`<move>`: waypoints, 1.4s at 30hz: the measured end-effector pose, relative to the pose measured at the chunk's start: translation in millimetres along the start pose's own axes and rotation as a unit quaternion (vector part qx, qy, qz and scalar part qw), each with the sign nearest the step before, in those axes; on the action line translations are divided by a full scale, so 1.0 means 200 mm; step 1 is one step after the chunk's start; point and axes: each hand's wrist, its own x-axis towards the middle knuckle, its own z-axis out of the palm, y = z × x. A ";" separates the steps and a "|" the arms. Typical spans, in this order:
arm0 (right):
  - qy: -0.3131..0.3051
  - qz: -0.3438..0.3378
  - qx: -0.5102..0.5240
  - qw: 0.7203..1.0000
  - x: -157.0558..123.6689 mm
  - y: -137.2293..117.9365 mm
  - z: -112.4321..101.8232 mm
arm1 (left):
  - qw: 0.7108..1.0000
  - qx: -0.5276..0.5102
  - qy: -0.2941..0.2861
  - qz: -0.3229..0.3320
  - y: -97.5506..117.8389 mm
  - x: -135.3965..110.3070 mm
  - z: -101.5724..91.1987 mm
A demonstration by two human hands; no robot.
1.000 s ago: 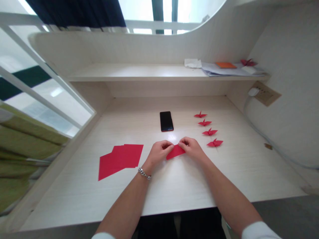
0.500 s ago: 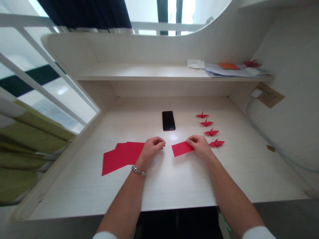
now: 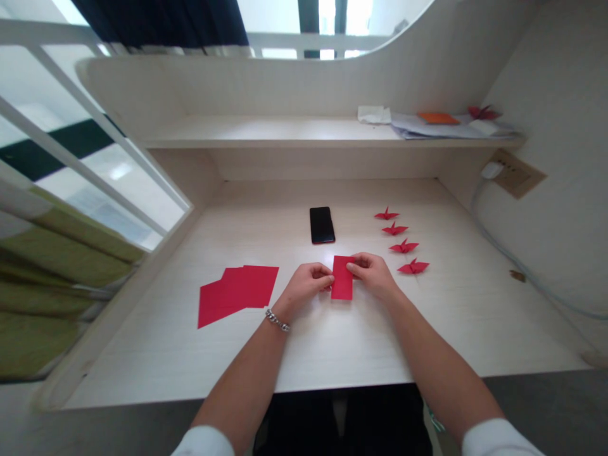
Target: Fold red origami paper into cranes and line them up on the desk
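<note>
A narrow red paper rectangle [image 3: 342, 278] stands lengthwise between my hands, just above the desk. My left hand [image 3: 311, 283] pinches its left edge between thumb and fingers. On the opposite edge, near the top, my right hand [image 3: 374, 272] grips it with the thumb in front. Several red paper cranes [image 3: 413, 267] sit in a row to the right of my right hand. Left of my left hand lie overlapping red paper sheets [image 3: 237, 290], spread flat.
A black phone [image 3: 322, 225] lies on the desk [image 3: 332, 354] beyond my hands. The shelf [image 3: 266, 132] above holds papers [image 3: 408, 128], an orange piece [image 3: 437, 118] and another folded red paper piece [image 3: 483, 113]. A grey cable [image 3: 503, 250] hangs from the wall socket [image 3: 517, 174] at right.
The red paper rectangle has turned from lying crosswise to upright. My left hand has moved right, away from the sheets, and taken hold of its left edge.
</note>
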 end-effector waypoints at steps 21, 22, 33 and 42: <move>-0.083 0.042 -0.028 0.995 -0.04 0.02 0.03 | 0.999 0.031 0.017 0.038 -0.06 0.02 0.00; -0.082 0.045 -0.024 0.995 -0.04 0.01 0.03 | 0.999 0.019 0.016 0.030 -0.06 0.02 -0.01; -0.092 0.059 0.078 0.991 -0.06 0.03 0.01 | 0.992 -0.120 0.038 0.015 -0.11 0.04 -0.01; -0.131 0.071 0.076 0.986 -0.06 -0.01 -0.01 | 0.998 -0.055 -0.005 0.039 -0.10 0.05 -0.03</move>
